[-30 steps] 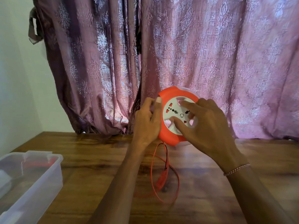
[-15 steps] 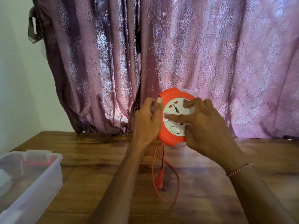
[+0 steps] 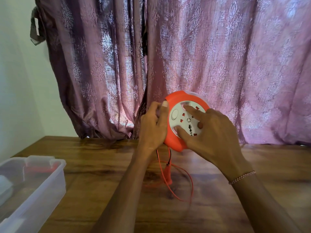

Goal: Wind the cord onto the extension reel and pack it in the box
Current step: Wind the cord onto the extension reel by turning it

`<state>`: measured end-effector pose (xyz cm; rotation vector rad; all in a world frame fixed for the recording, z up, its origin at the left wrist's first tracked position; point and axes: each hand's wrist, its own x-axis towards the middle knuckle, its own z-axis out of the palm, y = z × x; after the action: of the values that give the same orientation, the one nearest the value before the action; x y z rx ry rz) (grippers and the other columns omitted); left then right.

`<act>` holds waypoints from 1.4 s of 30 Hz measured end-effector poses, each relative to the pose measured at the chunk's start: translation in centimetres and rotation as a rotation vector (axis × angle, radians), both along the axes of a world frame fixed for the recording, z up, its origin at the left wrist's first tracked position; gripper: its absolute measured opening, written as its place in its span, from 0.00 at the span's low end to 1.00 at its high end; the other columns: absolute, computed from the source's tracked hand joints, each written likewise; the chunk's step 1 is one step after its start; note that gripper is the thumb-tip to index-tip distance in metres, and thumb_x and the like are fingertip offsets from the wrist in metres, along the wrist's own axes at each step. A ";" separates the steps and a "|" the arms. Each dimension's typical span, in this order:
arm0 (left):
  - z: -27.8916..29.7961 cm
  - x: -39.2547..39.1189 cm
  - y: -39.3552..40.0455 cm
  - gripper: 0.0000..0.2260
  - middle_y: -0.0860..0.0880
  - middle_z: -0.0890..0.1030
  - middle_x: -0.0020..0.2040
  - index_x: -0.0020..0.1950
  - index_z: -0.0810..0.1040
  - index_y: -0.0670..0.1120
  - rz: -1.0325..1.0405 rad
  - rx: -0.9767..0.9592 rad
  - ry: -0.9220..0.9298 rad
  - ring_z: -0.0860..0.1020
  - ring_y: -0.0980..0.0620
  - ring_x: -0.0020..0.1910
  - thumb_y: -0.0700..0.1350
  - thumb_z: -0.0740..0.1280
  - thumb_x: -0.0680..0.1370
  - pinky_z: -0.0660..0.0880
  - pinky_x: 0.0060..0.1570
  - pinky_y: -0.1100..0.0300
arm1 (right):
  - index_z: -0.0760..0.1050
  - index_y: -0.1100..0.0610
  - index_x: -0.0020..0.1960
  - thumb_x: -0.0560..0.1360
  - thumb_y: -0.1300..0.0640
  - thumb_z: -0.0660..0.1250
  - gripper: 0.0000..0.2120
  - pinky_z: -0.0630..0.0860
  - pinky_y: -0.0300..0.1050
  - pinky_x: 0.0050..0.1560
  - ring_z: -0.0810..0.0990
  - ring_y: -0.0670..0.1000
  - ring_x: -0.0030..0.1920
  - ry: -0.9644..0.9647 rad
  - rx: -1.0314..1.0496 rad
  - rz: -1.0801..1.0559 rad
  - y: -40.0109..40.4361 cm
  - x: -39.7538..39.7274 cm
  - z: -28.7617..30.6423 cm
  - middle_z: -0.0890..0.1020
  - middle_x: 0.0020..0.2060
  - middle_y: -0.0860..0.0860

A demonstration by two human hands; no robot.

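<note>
I hold an orange round extension reel (image 3: pixel 173 142) upright above the wooden table (image 3: pixel 101 165), its white socket face (image 3: pixel 183 120) turned toward me. My left hand (image 3: pixel 154 126) grips the reel's left rim, thumb on the orange edge. My right hand (image 3: pixel 213 137) lies over the white face, with fingertips pressed into it. A thin orange and black cord (image 3: pixel 175 182) hangs from under the reel in a loose loop onto the table. The clear plastic box (image 3: pixel 33 187) stands at the lower left.
A purple patterned curtain (image 3: pixel 202 56) hangs close behind the reel, down to the table's far edge. A pale wall (image 3: pixel 15 81) is on the left. Something orange and something white lie inside the clear plastic box.
The white socket face has turned round under my right fingers. The hanging cord loop has shifted a little. My left hand has kept its grip on the rim.
</note>
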<state>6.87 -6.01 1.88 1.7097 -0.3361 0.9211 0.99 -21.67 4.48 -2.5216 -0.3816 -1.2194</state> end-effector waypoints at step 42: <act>0.7 -0.4 0.9 0.19 0.49 0.71 0.32 0.39 0.66 0.46 0.151 -0.225 -0.004 0.68 0.56 0.31 0.59 0.57 0.83 0.65 0.37 0.50 | 0.78 0.53 0.46 0.68 0.58 0.79 0.12 0.73 0.44 0.43 0.77 0.48 0.39 1.140 0.175 0.960 -0.6 3.7 -5.6 0.80 0.38 0.49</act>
<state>6.49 -5.08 2.62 1.5406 -0.1015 1.0314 4.70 -22.23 -1.14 -1.9737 -0.9113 0.5031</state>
